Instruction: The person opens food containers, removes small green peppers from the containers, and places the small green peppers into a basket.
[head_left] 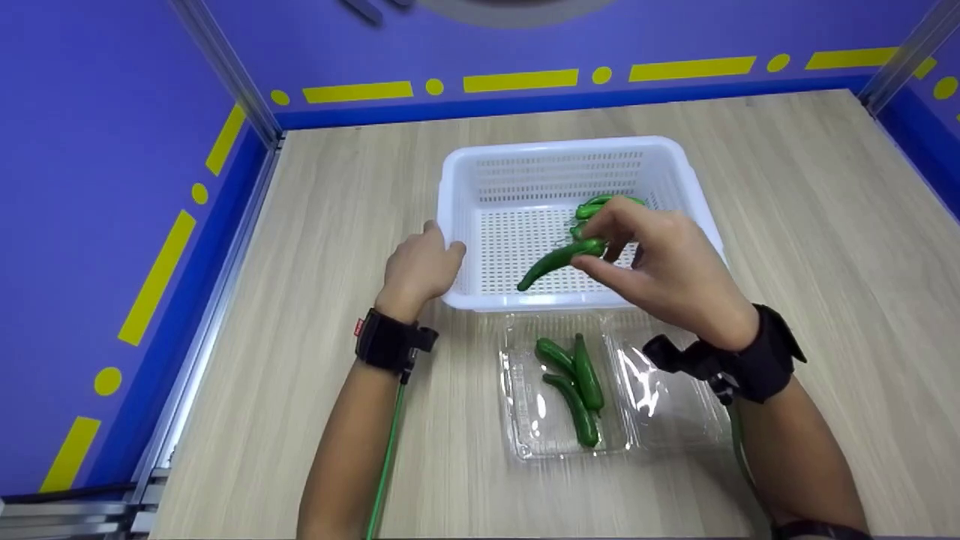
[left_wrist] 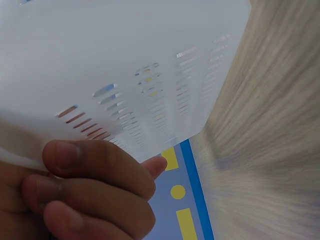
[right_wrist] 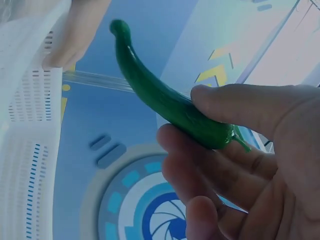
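The right hand [head_left: 667, 270] pinches a pepper [head_left: 559, 261] by its stem end above the basket [head_left: 457, 187], while the left hand [head_left: 420, 266] curls around the basket's near-left rim. Three peppers [head_left: 576, 379] lie in the tray [head_left: 517, 405]; a firm hold on the basket and a level pepper should suit best.

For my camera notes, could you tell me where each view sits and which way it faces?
Head: looks forward and down at the basket, tray, both forearms.
Left wrist: close under the left hand, looking along the basket's wall.
Right wrist: under the right hand, looking up at the pepper.
All three share the basket.
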